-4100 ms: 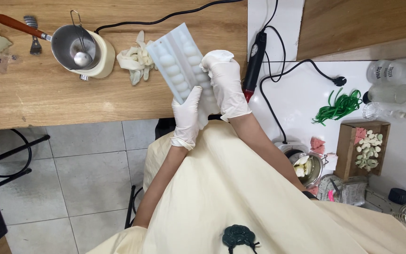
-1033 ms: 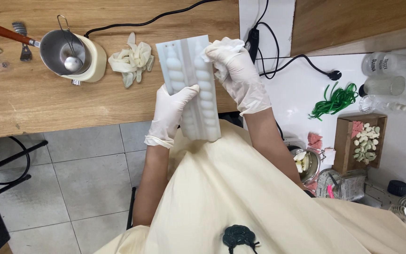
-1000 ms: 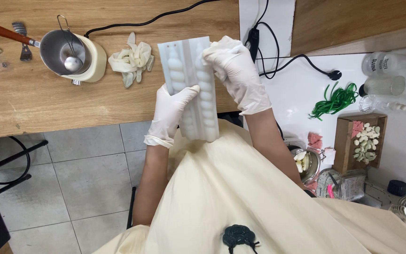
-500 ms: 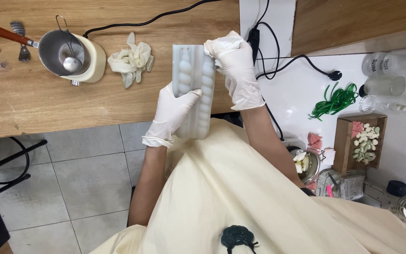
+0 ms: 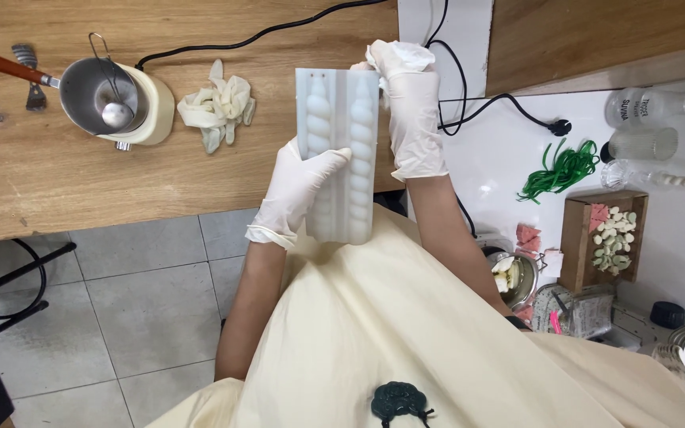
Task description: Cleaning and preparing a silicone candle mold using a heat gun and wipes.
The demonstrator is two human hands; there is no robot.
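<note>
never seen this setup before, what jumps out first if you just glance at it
The long white mould in the middle, held up over the edge of the wooden table by the gloved left hand and right hand. Then the metal pot with a ladle at the table's upper left, and crumpled gloves lying beside it.

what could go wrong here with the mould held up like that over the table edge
1. The mould is held in the air by the left hand and right hand, partly past the table edge; a slip in those smooth gloves could drop it to the floor.
2. A black cable runs close by the right hand and might snag.
3. The metal pot stands to the left, where a wide swing could knock it.
</note>
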